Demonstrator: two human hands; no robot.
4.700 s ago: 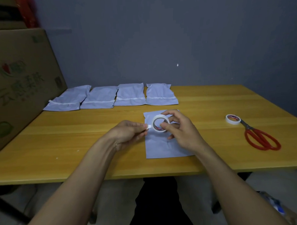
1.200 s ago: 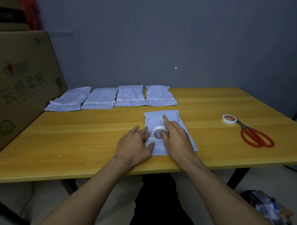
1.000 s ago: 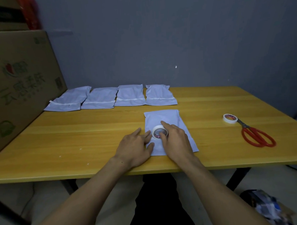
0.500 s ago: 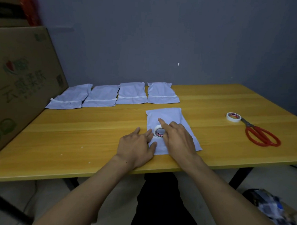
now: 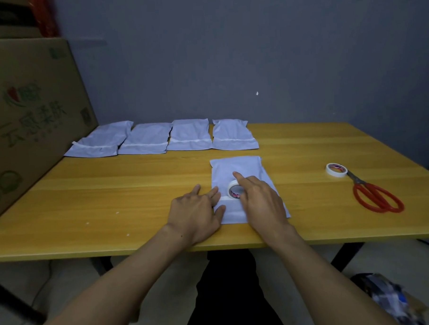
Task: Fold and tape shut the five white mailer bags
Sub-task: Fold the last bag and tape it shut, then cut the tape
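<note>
A white mailer bag [image 5: 236, 168] lies flat near the table's front edge. My left hand [image 5: 198, 212] rests flat, its fingertips pressing the bag's left edge where a strip of white tape [image 5: 227, 199] starts. My right hand [image 5: 260, 202] holds the white tape roll [image 5: 235, 189] down on the bag, index finger stretched along the roll's far side; the thumb is hidden. At the back of the table, several folded white bags lie in a row, from the leftmost [image 5: 102, 142] to the rightmost [image 5: 233, 135], each with a tape strip across it.
A second tape roll [image 5: 336, 169] and red scissors [image 5: 374, 194] lie to the right on the wooden table [image 5: 111, 191]. A big cardboard box [image 5: 29, 116] leans along the left edge. A grey wall stands right behind the table.
Both hands have come down from holding the roll in the air to pressing it and the tape end onto the bag. Over the last second they have barely moved.
</note>
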